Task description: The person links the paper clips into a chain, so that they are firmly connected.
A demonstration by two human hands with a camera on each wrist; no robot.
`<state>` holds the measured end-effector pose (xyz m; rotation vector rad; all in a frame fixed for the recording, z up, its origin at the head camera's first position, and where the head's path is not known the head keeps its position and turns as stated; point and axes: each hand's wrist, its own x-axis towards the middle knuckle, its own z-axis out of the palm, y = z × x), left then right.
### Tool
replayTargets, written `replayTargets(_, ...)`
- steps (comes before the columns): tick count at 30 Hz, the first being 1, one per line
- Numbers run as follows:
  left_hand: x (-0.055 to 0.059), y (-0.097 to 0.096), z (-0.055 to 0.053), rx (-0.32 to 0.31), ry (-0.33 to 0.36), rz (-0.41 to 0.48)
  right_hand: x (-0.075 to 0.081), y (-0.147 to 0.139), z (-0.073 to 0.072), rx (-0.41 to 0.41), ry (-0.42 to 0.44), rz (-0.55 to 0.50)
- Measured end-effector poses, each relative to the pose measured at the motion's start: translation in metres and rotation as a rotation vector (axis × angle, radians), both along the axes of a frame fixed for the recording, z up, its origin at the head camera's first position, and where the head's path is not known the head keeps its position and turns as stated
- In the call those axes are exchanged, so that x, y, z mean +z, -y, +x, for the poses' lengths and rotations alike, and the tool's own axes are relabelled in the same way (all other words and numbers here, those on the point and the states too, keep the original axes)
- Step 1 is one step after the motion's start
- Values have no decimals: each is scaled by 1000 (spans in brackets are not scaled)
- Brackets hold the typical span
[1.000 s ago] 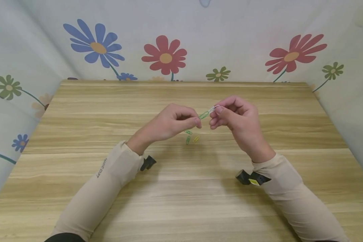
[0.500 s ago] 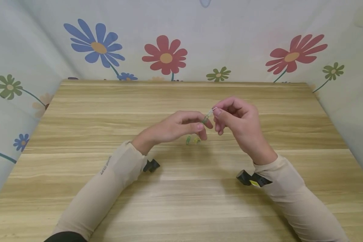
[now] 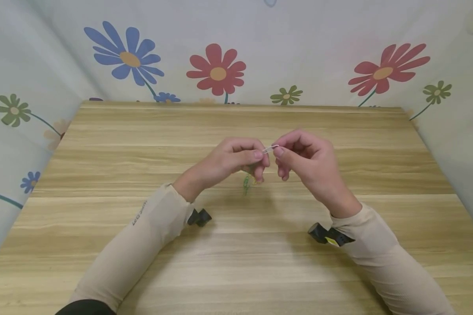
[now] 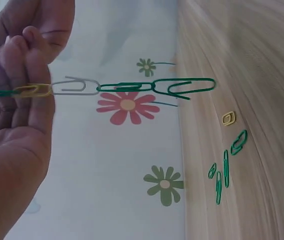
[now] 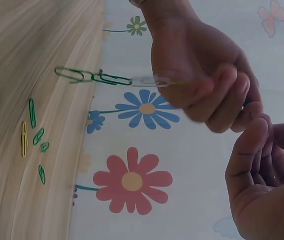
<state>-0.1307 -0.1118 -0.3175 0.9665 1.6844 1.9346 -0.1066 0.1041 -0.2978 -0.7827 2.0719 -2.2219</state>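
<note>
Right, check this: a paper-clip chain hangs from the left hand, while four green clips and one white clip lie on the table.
White is wrong: the left wrist view shows a yellow clip on the table, with four green clips. The rest stands.

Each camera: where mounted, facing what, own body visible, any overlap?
Head: worn on head, facing forward and down at table; left hand, right hand, sleeves show.
Left wrist: on that wrist, facing left hand's work, flowered backdrop behind; both hands show.
Right wrist: on that wrist, facing right hand's work, same backdrop; both hands show.
Wrist views share: paper-clip chain, loose clips.
</note>
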Motion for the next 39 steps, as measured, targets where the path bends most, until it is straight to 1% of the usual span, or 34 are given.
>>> replayTargets(3, 2, 3, 0, 3, 27, 18, 0, -1, -1, 4, -20, 20)
replayTargets(4, 3, 5, -1, 11, 27, 20, -1, -2, -2, 4, -29, 30)
replayTargets(9, 10, 14, -2, 85, -5, 9, -5, -5, -8, -14, -52, 90)
replayTargets(13, 16, 23, -2, 141, -28, 12, -13, -5, -17, 0, -22, 170)
replayTargets(16, 20, 28, -2, 163, -35, 20, -22, -5, -24, 32, 11, 271)
replayTargets(21, 22, 31, -5, 162, -62, 43, -40, -4, -35, 77, 73, 470)
replayTargets(23, 22, 32, -6, 159, -74, 43, -48, -2, -39, 95, 83, 550)
replayTargets(27, 22, 32, -7, 160, -88, 32, -61, -1, -44, 131, 25, 717)
replayTargets(30, 23, 32, -7, 163, -87, 26, -67, 0, -45, 168, -28, 817)
replayTargets(35, 25, 32, -6, 170, -86, 19, -73, 1, -45, 241, -32, 914)
replayTargets(37, 25, 32, -6, 173, -90, 15, -74, 1, -45, 250, -34, 932)
replayTargets(39, 25, 33, -6, 170, -101, 3, -76, 1, -45, 239, -51, 944)
